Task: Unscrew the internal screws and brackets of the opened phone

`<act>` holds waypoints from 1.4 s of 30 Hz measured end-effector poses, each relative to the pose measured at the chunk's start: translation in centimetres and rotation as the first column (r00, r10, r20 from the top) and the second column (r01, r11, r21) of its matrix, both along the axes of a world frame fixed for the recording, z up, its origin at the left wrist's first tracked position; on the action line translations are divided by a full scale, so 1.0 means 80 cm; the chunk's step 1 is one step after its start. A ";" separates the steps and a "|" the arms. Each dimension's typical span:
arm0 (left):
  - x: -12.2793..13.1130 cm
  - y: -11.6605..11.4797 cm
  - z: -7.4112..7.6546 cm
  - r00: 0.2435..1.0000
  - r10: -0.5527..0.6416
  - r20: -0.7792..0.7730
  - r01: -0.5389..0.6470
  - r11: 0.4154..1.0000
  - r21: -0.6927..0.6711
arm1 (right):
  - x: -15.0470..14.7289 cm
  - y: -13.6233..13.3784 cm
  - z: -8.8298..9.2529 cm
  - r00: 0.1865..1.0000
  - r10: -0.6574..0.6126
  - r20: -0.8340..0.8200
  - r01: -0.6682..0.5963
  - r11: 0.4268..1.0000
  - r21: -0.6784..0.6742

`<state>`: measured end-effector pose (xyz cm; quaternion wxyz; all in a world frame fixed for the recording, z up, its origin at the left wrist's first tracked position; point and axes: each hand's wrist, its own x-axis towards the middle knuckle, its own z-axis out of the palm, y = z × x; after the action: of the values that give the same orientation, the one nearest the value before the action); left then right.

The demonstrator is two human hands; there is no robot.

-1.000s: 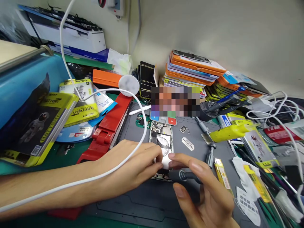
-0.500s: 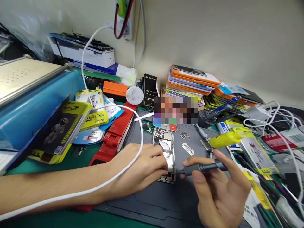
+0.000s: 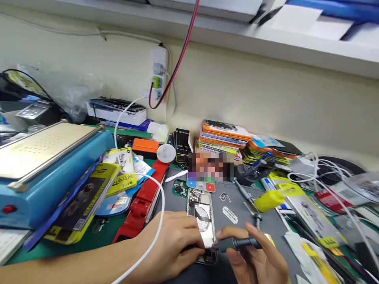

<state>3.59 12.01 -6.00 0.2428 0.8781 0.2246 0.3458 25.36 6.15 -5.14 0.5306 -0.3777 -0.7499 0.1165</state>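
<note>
Phone [image 3: 203,223], opened, lies on mat [image 3: 244,221] near ctr., btwn hands. L hand [image 3: 174,244] bears on its left edge, prob. as brace; from here can't tell if it pinches anything. R hand [image 3: 262,254] pinches driver [image 3: 247,242], tip toward phone's near right end, prob. for fine ctrl. Blade [image 3: 230,215] sits right, clear of work.

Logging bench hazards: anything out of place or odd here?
Two things. A bare razor blade lies loose on the grey mat, near the opened phone and right hand, so it could cut. A white cable crosses in front of the left forearm and might snag.
</note>
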 end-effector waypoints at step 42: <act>-0.012 -0.017 0.019 0.913 -0.213 -0.348 0.283 0.945 0.164 | 0.031 -0.003 0.006 0.959 0.129 0.254 -0.109 0.990 -0.093</act>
<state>2.63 10.68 -4.48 0.1499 0.9652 0.1098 0.1841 27.83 5.94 -4.70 0.4048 -0.3643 -0.8290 0.1272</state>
